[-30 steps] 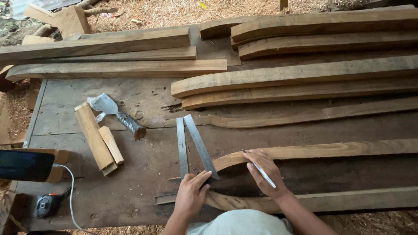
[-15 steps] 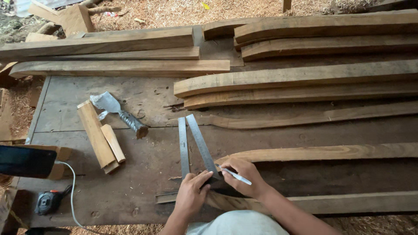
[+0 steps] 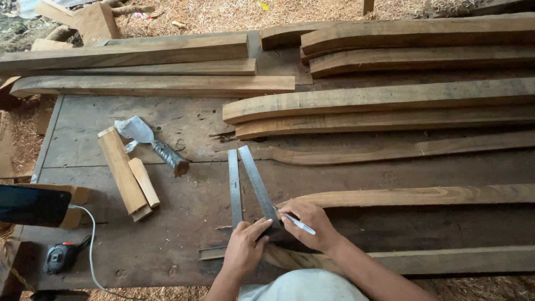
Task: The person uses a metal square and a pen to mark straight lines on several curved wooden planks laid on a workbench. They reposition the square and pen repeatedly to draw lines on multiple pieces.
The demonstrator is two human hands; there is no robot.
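Left hand: we see the left hand [image 3: 243,249] lying flat on the near end of the long grey metal ruler [image 3: 257,187], fingers pressed together and pushing it down on the bench; it pinches nothing.
Right hand: the right hand [image 3: 310,224] is closed around a thin white pen [image 3: 297,222], pinching it between thumb and fingers; the tip points left, toward the ruler's edge.
Ruler: it lies slanted, its far end pointing away from us and a little left, its near end under the left fingers and just beside the pen tip.
Second ruler: a narrower grey steel ruler [image 3: 234,185] lies just left of the first one, nearly straight; their near ends come close together under the left hand.
Workpiece: a curved brown wooden slat [image 3: 423,196] starts right at the right hand and runs to the right; another wooden strip [image 3: 446,259] passes under both wrists.
Bench: a dark, worn wooden workbench [image 3: 184,214] carries all this.
Left part: a hatchet with a taped handle [image 3: 150,144] and two short light wooden blocks [image 3: 127,177] lie well apart from the hands.
Far part: several long curved planks [image 3: 379,100] lie side by side.
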